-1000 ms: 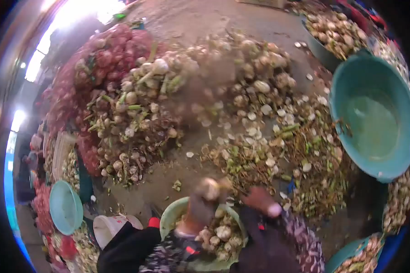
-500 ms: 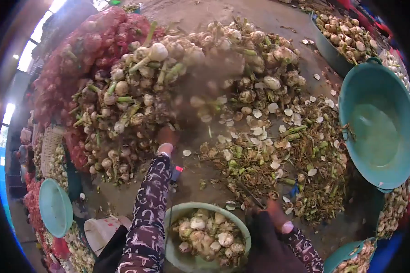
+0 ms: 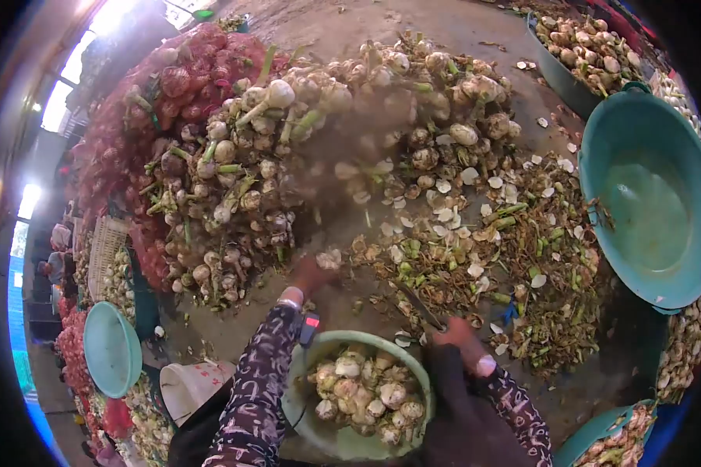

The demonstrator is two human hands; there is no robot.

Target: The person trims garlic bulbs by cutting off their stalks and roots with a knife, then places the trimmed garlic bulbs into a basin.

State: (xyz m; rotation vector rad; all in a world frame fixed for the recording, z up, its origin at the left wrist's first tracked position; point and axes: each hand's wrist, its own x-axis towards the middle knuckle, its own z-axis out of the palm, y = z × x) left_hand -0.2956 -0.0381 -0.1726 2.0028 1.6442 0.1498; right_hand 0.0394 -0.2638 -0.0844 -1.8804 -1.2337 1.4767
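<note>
My left hand [image 3: 311, 276] is closed around a garlic bulb [image 3: 329, 259], whose pale, rough head shows at the fingertips. This hand is above the bare floor, just in front of the big garlic pile [image 3: 234, 187] with its green and dry stalks. My right hand [image 3: 461, 342] grips a knife [image 3: 419, 305] whose dark, narrow blade points up and left over the trimmings. Between my forearms stands a pale green basin [image 3: 304, 366] holding several trimmed garlic bulbs [image 3: 366, 389].
Cut stalks and peel [image 3: 514, 280] cover the floor on the right. Beyond them lies a large teal tub [image 3: 639, 202], with a garlic-filled tub [image 3: 557, 78] behind. Red net sacks [image 3: 171, 86] lean at back left. A small teal basin [image 3: 113, 350] and a white bucket [image 3: 199, 389] stand left.
My left hand has drawn back from the pile toward me, now with a garlic bulb in it. The right hand with the knife has shifted slightly up. The view has shifted slightly.
</note>
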